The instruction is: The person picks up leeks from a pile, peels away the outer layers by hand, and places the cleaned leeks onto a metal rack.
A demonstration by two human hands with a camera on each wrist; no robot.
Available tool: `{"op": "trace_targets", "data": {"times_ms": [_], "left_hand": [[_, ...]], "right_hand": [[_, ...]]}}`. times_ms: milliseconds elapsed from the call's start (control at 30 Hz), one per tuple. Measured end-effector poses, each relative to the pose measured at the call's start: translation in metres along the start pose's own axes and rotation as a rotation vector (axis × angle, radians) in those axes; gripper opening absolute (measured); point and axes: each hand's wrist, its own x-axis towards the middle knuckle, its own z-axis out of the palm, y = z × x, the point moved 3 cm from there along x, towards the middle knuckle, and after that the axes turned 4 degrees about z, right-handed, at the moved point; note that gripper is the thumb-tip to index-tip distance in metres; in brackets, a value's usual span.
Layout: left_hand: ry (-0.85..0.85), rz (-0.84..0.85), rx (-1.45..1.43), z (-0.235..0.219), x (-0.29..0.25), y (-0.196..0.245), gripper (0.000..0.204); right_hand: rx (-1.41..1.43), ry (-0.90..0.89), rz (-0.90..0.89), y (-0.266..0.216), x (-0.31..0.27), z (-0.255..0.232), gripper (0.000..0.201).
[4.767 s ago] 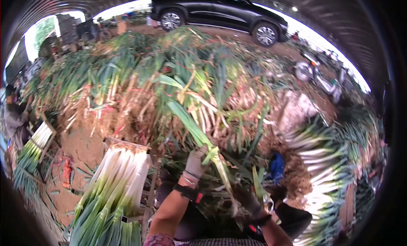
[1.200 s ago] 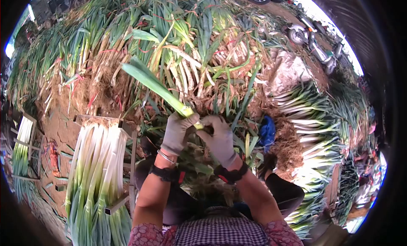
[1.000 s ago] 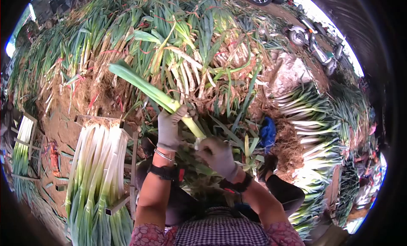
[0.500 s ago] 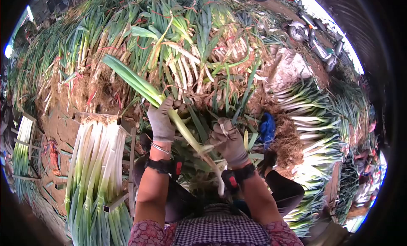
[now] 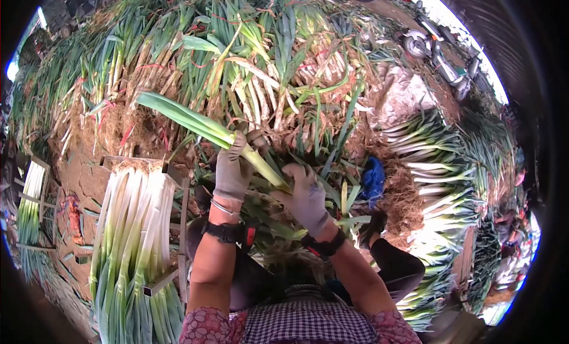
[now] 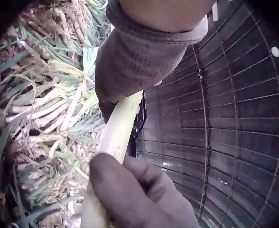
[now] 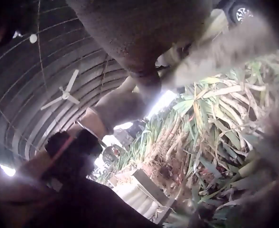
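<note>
Leek (image 5: 264,166) is mid-frame, left hand (image 5: 230,173) wrapped round it, right hand (image 5: 308,199) pinching its lower end. Looks part-done to me: neat leeks (image 5: 133,225) in the rack (image 5: 161,282) lower left, huge rough pile (image 5: 267,42) up top.

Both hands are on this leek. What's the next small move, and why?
I'd steady the leek with the left hand and draw the right hand gently off its pale lower end, perhaps stripping an outer layer. The left hand grips the stalk and the right is at that end; whether skin is loose there, I can't tell.
</note>
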Motion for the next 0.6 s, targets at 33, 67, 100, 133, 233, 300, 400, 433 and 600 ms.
{"op": "trace_targets", "data": {"times_ms": [33,67,100,133,233,300,400,433,600], "left_hand": [[-0.019,-0.046,-0.012,0.004,-0.005,0.001,0.03],[-0.024,-0.047,-0.012,0.001,-0.005,-0.002,0.03],[-0.076,-0.062,-0.037,0.0,-0.005,-0.004,0.031],[-0.127,-0.076,-0.063,-0.001,-0.005,-0.004,0.032],[-0.183,-0.138,-0.049,-0.003,-0.01,-0.001,0.03],[-0.203,-0.168,-0.029,-0.004,-0.014,-0.006,0.028],[-0.129,-0.095,-0.023,-0.009,-0.01,-0.014,0.033],[-0.128,-0.093,-0.025,-0.008,-0.011,-0.013,0.033],[-0.203,-0.04,0.277,-0.015,-0.013,-0.006,0.021]], "right_hand": [[-0.109,0.093,-0.022,-0.008,0.004,-0.004,0.036],[-0.111,0.097,-0.022,-0.004,0.004,0.001,0.036],[-0.011,0.065,-0.013,0.002,0.005,0.009,0.036],[0.09,0.031,-0.007,0.007,0.005,0.015,0.036],[0.375,-0.055,0.033,0.027,0.007,0.011,0.033],[0.356,-0.078,0.106,0.035,0.009,0.007,0.032],[0.281,-0.049,0.139,0.022,0.012,0.003,0.025],[0.15,0.021,0.012,0.006,0.012,-0.001,0.024],[-0.247,-0.095,-0.093,-0.008,0.012,0.005,0.017]]}}
